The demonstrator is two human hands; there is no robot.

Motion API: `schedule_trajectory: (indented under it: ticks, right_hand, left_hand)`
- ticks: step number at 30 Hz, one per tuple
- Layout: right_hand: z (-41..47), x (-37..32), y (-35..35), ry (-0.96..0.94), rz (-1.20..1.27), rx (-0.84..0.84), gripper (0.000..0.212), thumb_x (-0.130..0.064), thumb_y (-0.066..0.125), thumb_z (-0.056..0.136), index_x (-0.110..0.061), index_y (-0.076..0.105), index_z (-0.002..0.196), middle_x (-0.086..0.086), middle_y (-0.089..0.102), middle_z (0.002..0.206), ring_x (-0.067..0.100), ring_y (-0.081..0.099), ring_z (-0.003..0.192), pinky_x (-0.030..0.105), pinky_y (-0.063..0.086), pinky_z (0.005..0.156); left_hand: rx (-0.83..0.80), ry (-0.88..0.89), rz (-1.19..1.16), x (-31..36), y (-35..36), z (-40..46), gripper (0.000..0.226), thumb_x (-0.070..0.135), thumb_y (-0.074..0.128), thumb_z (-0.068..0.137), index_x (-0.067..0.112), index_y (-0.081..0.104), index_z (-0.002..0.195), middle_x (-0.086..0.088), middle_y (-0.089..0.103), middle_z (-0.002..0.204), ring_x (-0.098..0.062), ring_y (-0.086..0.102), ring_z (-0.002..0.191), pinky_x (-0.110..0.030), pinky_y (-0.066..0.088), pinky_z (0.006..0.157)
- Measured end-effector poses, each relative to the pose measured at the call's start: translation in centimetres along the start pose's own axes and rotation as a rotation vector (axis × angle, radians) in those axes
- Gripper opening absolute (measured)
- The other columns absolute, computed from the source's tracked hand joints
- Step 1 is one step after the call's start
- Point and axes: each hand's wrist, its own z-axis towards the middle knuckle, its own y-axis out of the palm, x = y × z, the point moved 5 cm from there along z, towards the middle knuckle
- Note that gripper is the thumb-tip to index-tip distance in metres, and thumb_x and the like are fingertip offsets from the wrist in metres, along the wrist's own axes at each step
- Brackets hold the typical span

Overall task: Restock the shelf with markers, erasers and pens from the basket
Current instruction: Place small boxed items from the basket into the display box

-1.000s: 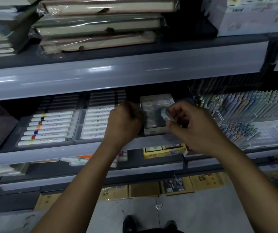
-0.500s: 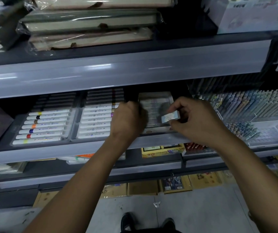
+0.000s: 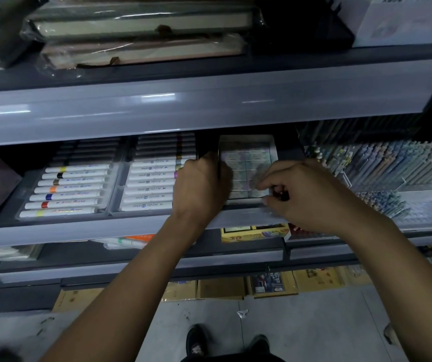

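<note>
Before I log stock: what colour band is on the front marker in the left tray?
Yellow, head view.

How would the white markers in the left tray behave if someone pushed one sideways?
The markers look round and smooth, so one would probably roll. They lie packed side by side in the tray, so neighbours would likely stop it. They look stiff, and probably light.

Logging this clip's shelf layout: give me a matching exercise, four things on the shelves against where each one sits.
Things:
1. eraser box
2. marker trays
3. pens
4. wrapped books

Places:
A. top shelf
B. middle shelf, left
C. middle shelf, right
D. between the left hand and the right hand

Pairs: 1-D, 2-B, 3-C, 4-A
</note>
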Motion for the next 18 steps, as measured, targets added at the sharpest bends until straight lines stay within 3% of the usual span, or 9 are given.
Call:
schedule_trajectory:
  ticks: [4, 12, 18]
  right_hand:
    - [-0.5, 0.8, 0.7, 0.0, -0.095, -0.05, 0.028, -0.025, 0.077, 0.091, -0.017, 0.078, 0.118, -0.014, 0.062, 0.116, 0.004, 0.042, 0.104, 0.032, 0.048, 0.092]
    - [-1.1, 0.6, 1.2, -0.003, -0.148, 0.024, 0.019, -0.015, 0.075, 0.092, -0.019, 0.082, 0.109, -0.007, 0.065, 0.099, 0.015, 0.052, 0.099, 0.028, 0.044, 0.079]
    - [-1.7, 0.4, 1.4, 0.011, -0.2, 0.068, 0.015, -0.015, 0.072, 0.095, -0.017, 0.082, 0.106, -0.006, 0.068, 0.102, 0.02, 0.056, 0.098, 0.028, 0.041, 0.077]
  left_hand:
    - [0.001, 0.007, -0.017, 0.0, 0.0, -0.2, 0.023, 0.026, 0.053, 0.102, 0.008, 0.062, 0.091, -0.02, 0.067, 0.074, -0.043, 0.059, 0.066, -0.036, 0.038, 0.056]
    - [0.006, 0.005, -0.006, 0.0, 0.2, -0.3, 0.027, 0.027, 0.054, 0.103, 0.009, 0.061, 0.085, -0.019, 0.067, 0.072, -0.04, 0.058, 0.062, -0.034, 0.032, 0.056]
    - [-0.064, -0.041, 0.028, -0.3, 0.4, 0.0, 0.028, 0.029, 0.052, 0.103, 0.009, 0.061, 0.085, -0.011, 0.057, 0.064, -0.033, 0.05, 0.056, -0.032, 0.035, 0.049]
